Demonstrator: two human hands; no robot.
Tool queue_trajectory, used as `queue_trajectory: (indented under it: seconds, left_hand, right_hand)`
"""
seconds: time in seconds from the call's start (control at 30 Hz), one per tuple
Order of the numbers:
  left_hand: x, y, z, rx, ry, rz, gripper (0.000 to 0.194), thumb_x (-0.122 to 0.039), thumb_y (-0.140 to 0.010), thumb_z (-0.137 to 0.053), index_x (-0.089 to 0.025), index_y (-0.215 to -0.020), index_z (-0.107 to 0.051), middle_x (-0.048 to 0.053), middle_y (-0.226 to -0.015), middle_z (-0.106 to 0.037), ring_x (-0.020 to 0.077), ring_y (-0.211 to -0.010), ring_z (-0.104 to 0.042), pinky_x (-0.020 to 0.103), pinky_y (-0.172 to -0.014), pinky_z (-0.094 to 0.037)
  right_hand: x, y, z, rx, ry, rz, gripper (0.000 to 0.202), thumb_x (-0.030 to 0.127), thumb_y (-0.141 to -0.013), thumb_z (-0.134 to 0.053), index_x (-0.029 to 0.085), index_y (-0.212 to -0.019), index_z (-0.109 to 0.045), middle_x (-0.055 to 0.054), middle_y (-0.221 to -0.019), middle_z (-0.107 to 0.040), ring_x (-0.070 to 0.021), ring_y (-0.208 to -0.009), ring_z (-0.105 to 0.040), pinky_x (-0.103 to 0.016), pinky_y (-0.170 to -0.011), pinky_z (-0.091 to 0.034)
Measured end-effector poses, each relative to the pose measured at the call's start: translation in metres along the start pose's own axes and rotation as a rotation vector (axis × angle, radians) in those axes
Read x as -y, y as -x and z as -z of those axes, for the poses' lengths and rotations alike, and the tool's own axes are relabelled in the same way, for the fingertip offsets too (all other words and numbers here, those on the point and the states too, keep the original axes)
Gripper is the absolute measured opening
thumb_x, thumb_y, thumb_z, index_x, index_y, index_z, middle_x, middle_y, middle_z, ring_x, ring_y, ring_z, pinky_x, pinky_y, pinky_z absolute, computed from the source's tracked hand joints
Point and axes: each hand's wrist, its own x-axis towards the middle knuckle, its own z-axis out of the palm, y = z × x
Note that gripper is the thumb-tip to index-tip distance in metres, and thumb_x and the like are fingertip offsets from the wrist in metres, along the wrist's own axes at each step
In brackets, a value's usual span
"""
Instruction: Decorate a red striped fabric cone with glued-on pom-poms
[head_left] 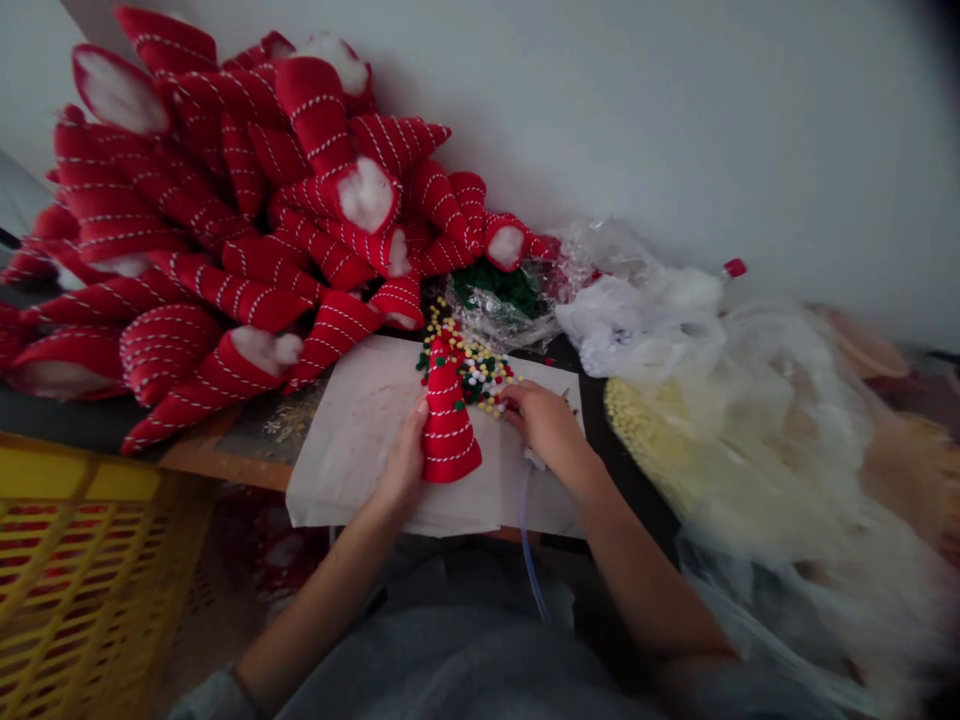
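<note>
A red stuffed fabric cone with white stitched stripes stands over the white paper, its tip pointing away from me. Small green pompoms dot its surface. My left hand grips the cone along its left side. Right of it, my right hand has its fingertips pinched together at the edge of a pile of small pompoms in yellow, green, red and white. Whatever sits between those fingertips is too small to make out. A thin bluish tube hangs down below my right hand.
A large heap of red striped cones, some with white stuffing showing, fills the back left. Clear plastic bags and a bag of pale yellow pompoms lie to the right. A yellow crate stands at lower left.
</note>
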Motion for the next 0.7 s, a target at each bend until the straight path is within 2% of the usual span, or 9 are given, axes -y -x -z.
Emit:
queue_trajectory:
  seconds: [0.1,0.3,0.43,0.53,0.7]
  left_hand:
    - [-0.001,0.001,0.000,0.015,0.008,-0.015,0.047,-0.063,-0.079,-0.077,-0.023,-0.103,-0.070,0.009,-0.106,-0.081,0.0336,-0.118,-0.073,0.041,-0.096,-0.061]
    - [-0.002,0.002,-0.001,0.009,0.009,0.003,0.052,-0.063,-0.080,-0.077,-0.022,-0.111,-0.071,0.009,-0.107,-0.082,0.0332,-0.116,-0.074,0.041,-0.095,-0.061]
    - [-0.002,0.002,-0.001,0.007,0.015,0.008,0.052,-0.062,-0.081,-0.077,-0.021,-0.112,-0.071,0.009,-0.105,-0.082,0.0329,-0.114,-0.074,0.042,-0.094,-0.061]
    - [-0.001,0.001,-0.001,0.007,0.012,-0.003,0.050,-0.062,-0.081,-0.076,-0.022,-0.110,-0.072,0.009,-0.104,-0.082,0.0327,-0.114,-0.074,0.041,-0.094,-0.061]
    - [-0.001,0.001,0.000,0.029,0.012,-0.028,0.052,-0.062,-0.080,-0.077,-0.021,-0.113,-0.072,0.009,-0.105,-0.082,0.0327,-0.114,-0.074,0.040,-0.094,-0.060]
  right_hand:
    - [-0.002,-0.003,-0.003,0.009,0.124,0.005,0.021,0.009,-0.085,-0.069,0.025,-0.098,-0.075,-0.007,-0.094,-0.076,-0.0251,-0.085,-0.071,-0.032,-0.071,-0.051]
    - [-0.008,-0.006,-0.002,-0.022,0.127,-0.005,0.023,0.011,-0.083,-0.074,0.026,-0.100,-0.073,-0.002,-0.082,-0.070,-0.0205,-0.070,-0.066,-0.029,-0.062,-0.044]
    - [-0.006,-0.010,0.006,-0.046,0.103,-0.008,0.016,0.013,-0.086,-0.076,0.025,-0.097,-0.075,-0.003,-0.090,-0.071,-0.0199,-0.073,-0.066,-0.031,-0.067,-0.048]
    - [0.000,-0.017,0.010,-0.005,0.080,-0.029,0.008,0.017,-0.091,-0.075,0.024,-0.092,-0.078,-0.005,-0.095,-0.073,-0.0212,-0.081,-0.068,-0.032,-0.072,-0.049]
    - [0.007,-0.026,0.000,0.076,0.106,-0.053,0.014,0.009,-0.086,-0.075,0.022,-0.087,-0.081,-0.006,-0.093,-0.075,-0.0212,-0.082,-0.068,-0.030,-0.072,-0.048]
